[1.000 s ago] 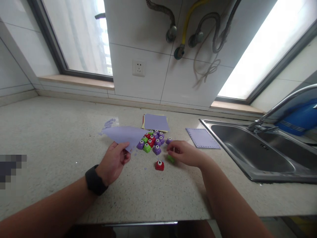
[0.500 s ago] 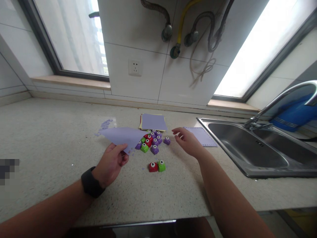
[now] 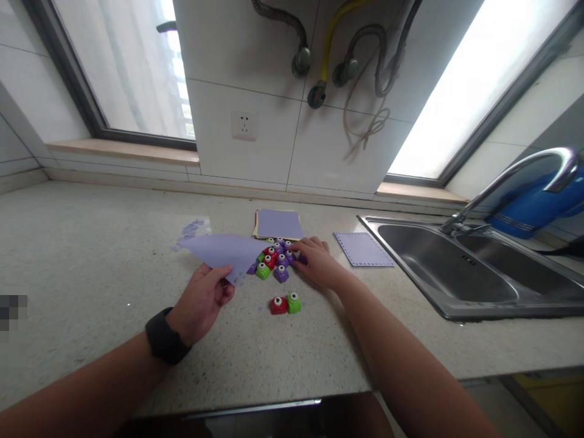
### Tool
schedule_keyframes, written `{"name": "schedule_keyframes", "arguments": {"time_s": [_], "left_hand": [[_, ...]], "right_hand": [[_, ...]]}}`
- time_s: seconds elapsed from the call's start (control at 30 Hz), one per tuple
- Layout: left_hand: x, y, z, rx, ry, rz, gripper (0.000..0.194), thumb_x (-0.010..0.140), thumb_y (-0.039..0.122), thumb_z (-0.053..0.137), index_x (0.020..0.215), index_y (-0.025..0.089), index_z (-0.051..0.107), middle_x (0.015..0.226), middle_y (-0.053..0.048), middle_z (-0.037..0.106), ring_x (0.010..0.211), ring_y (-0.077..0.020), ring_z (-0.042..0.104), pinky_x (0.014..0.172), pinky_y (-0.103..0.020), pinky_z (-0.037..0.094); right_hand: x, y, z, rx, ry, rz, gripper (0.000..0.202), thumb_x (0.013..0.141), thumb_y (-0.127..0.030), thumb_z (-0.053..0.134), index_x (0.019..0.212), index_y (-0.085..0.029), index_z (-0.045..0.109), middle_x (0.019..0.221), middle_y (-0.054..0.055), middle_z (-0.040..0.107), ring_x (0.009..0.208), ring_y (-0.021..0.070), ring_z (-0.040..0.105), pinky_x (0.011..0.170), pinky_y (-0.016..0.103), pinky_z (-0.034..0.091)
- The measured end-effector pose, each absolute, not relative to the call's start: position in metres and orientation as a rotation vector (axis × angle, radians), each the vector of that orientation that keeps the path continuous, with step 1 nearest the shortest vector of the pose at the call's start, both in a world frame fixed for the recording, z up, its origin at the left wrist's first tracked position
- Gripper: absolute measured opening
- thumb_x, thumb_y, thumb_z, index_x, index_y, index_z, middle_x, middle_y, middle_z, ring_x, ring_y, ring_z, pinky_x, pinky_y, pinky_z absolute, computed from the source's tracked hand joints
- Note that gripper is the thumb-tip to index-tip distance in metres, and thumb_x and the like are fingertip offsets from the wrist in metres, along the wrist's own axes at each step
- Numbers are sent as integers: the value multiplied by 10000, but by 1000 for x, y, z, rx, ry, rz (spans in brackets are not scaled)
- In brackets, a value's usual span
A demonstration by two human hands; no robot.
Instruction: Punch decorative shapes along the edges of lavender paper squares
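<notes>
My left hand (image 3: 207, 304), a dark band on its wrist, pinches a sheet of light purple paper (image 3: 223, 246) above the counter between thumb and fingers. My right hand (image 3: 317, 261) reaches down at the right edge of a cluster of small craft punches, its thumb and fingers around a purple craft punch (image 3: 302, 258) that they mostly cover. Purple, red and green punches crowd together, among them a green punch (image 3: 263, 271) and a purple punch (image 3: 281, 274). Nearer me, a red punch (image 3: 278, 305) and another green punch (image 3: 294, 303) sit side by side.
Behind the cluster lies a stack of coloured paper (image 3: 278, 224). A purple sheet with punched edges (image 3: 364, 249) rests beside the steel sink (image 3: 438, 313). Small purple paper scraps (image 3: 191, 230) are scattered at the left. A faucet (image 3: 511, 179) rises behind the sink.
My right hand has moved left and down from beside the punched sheet to the lone purple craft punch, closing around it. The left hand still holds its sheet; the view has shifted slightly.
</notes>
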State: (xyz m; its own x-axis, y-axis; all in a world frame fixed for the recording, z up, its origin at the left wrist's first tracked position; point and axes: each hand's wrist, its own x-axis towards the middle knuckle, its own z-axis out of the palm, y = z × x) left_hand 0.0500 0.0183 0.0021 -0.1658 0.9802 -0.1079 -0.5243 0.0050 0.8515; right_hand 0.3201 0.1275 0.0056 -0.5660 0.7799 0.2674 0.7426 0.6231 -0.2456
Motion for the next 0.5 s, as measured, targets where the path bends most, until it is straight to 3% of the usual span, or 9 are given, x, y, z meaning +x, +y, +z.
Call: {"name": "schedule_keyframes", "arguments": {"time_s": [0.1,0.3,0.37,0.5], "left_hand": [[50,17,2,661,954,1504,335,706,267,874,889,211,600,759,44,675,494,-65,480,411,-178,349],[51,16,4,715,969,1483,338,707,281,881,909,206,621,756,41,674,497,-65,500,411,-165,343],[51,16,3,748,979,1463,327,714,294,885,907,200,639,710,44,654,488,-70,499,411,-166,343],[50,16,-3,836,999,1412,294,752,344,883,741,173,643,550,45,566,453,-78,461,417,-185,354]], "right_hand": [[323,123,14,-1223,-2509,198,276,933,-293,745,1203,-260,698,1256,89,709,1210,326,555,1084,550,374],[329,110,31,-1228,-2494,326,262,821,-278,857,1023,-243,694,1109,109,704,1202,352,556,1082,578,386],[333,109,33,-1159,-2413,390,256,830,-261,835,1018,-244,660,1053,84,706,1080,303,600,1011,525,455],[334,110,30,-1009,-2075,731,384,881,-311,775,1224,-244,616,1008,44,683,772,174,601,734,369,534]]}}
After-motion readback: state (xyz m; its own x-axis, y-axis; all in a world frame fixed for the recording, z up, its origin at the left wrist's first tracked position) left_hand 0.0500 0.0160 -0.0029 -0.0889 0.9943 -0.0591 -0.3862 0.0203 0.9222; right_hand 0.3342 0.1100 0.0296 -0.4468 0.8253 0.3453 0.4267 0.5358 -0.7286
